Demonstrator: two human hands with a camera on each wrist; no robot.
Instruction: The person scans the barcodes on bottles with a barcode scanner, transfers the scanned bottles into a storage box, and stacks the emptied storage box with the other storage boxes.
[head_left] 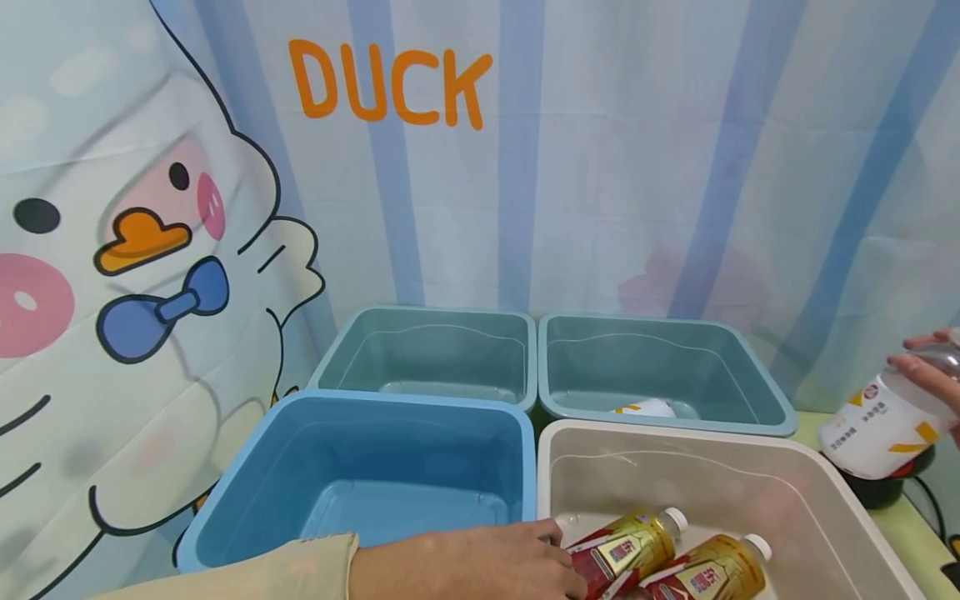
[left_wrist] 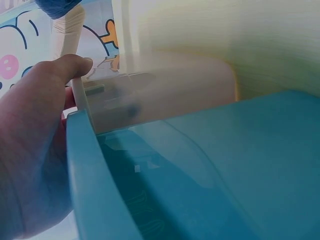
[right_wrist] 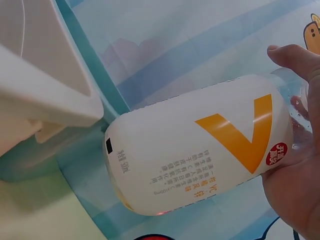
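Note:
My right hand (head_left: 933,375) grips a clear bottle with a white label (head_left: 885,425) by its neck end. In the right wrist view, the bottle (right_wrist: 200,145) lies tilted with its base away from the palm and an orange V showing. My left hand (head_left: 472,567) is at the near end of the beige bin (head_left: 840,492), beside two gold-and-red drink bottles (head_left: 626,546). In the left wrist view, the left hand's thumb (left_wrist: 75,65) bends over the beige bin's rim, next to the blue bin (left_wrist: 82,150); its other fingers are mostly hidden.
Two grey-green bins stand behind: the left one (head_left: 423,317) and the right one (head_left: 660,329), which has a white-labelled item (head_left: 648,408) inside. A black round object (head_left: 873,492) with a cable sits under the held bottle. A duck-print curtain (head_left: 600,167) hangs behind.

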